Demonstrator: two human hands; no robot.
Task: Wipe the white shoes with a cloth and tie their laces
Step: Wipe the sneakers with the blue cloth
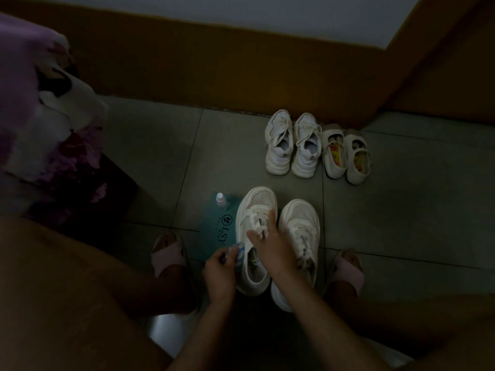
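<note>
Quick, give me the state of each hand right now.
Left hand: closed on a small cloth against the shoe.
Right hand: open, fingers spread on that shoe's laces.
</note>
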